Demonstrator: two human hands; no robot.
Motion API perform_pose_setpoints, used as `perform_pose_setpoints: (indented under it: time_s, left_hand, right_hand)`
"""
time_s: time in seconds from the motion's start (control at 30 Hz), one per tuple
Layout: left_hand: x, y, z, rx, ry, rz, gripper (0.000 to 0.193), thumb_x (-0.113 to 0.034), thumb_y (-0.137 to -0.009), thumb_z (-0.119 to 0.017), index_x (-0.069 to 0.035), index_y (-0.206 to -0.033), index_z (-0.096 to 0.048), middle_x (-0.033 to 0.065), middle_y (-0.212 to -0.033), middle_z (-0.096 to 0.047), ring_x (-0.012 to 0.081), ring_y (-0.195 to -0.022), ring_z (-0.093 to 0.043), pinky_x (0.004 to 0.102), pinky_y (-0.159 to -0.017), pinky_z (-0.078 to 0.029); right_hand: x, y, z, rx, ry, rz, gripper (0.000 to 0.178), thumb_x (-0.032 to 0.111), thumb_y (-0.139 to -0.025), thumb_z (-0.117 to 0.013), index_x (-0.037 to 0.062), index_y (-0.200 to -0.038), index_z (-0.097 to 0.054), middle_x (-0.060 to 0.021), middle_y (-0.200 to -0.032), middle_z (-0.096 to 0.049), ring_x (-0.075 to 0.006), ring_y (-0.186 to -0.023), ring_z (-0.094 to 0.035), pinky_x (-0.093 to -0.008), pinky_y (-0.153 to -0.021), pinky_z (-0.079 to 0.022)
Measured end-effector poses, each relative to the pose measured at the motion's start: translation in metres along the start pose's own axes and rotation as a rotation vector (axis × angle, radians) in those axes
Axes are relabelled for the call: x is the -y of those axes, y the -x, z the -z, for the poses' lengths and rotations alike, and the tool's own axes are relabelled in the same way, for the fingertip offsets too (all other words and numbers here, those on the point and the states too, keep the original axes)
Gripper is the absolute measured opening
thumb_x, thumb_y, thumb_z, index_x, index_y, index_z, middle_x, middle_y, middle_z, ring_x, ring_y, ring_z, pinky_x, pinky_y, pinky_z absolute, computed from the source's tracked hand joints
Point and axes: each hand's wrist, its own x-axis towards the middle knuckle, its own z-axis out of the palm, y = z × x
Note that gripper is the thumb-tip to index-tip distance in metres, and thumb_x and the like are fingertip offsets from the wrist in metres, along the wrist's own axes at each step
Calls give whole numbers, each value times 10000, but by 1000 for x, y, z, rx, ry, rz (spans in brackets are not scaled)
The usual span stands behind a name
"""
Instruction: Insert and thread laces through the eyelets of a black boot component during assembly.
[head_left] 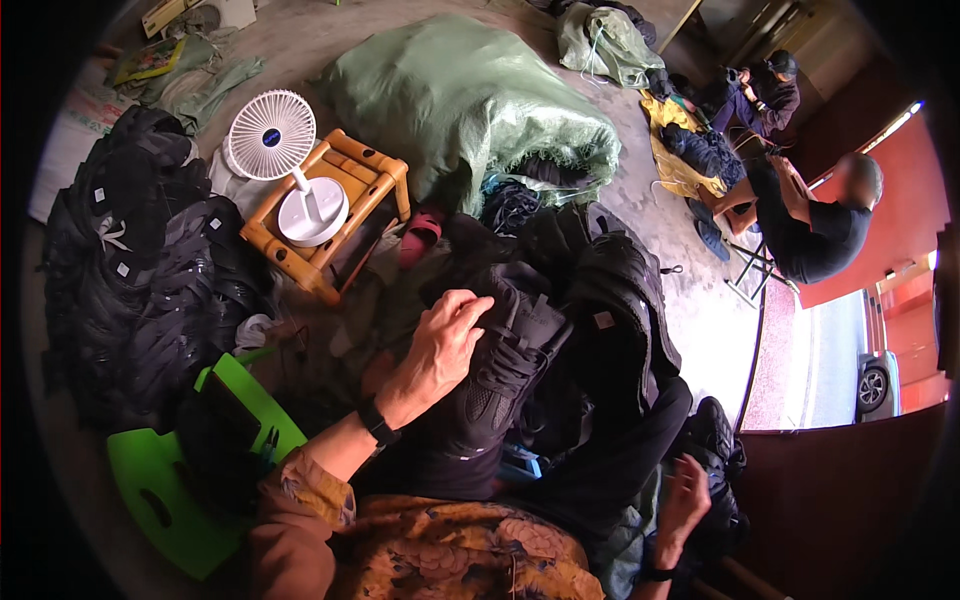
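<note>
the black shoe point(496, 380) lies over dark trousers point(620, 455), its laces point(508, 362) already crossing the front; what is left to do on it cannot be judged. the left hand point(440, 345), fingers bent, is at the shoe's left side; any pinch i cannot tell. the right hand point(685, 502), loosely curled, is well right of the shoe, its hold equally unclear. heaped black footwear point(140, 290) sits left of the shoe.

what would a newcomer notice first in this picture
Probably the big pale green sack at the top centre, with the white fan on a low bamboo stool to its left. Nearer the bottom left, a bright green plastic piece stands out. In the middle, the left hand is at a black lace-up shoe above the person's lap.
</note>
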Motion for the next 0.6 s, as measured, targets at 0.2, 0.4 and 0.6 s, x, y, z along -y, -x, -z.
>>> perform_pose_setpoints:
  time_s: [0.2, 0.4, 0.6]
  left_hand:
    - [3, -11, -1, 34, -211, -137, 243, 27, -791, -591, -52, -1021, -588, 100, -925, -538, 282, -888, -557, 411, -777, -453]
    - [4, -29, 7, 89, -54, -97, 132, 14, -837, -553, -52, -951, -564, 107, -862, -558, 295, -844, -570, 423, -775, -469]
    - [18, -41, 24, 228, -64, -100, 74, -103, -884, -609, -79, -938, -653, 75, -828, -649, 264, -795, -642, 394, -715, -471]
  right_hand:
    - [126, 17, -80, 754, -475, 51, 172, 41, -904, -638, 14, -1074, -640, -103, -844, -677, -121, -760, -656, -273, -670, -522]
    - [131, -16, -159, 533, -260, 143, 345, 269, -811, -781, 7, -948, -603, -143, -862, -656, -285, -711, -638, -375, -643, -502]
    - [128, -19, -152, 815, -1030, -479, 172, 202, -969, -575, 40, -912, -567, -52, -772, -611, -154, -625, -555, -303, -601, -469]
